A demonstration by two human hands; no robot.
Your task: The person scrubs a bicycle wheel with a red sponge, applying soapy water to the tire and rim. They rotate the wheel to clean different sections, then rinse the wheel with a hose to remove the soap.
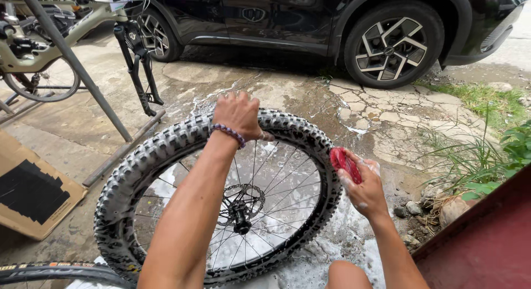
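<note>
Black knobby-patterned tyre [166, 150], red brush [344, 163], purple beaded bracelet [229, 132], black car [310, 18], brown cardboard [22, 211]

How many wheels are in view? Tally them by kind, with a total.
Bicycle wheels: 3 (soapy knobby wheel, bike's wheel, tyre at bottom edge)
Car wheels: 2 (spoked alloy, rear one)
Total: 5

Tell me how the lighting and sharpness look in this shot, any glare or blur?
Head view: soft even daylight, only faint shadows; wet concrete shows pale glare beyond the soapy wheel; left hand on the tyre and right hand with the red brush are sharp; straight edges bow slightly near the frame's borders.
</note>
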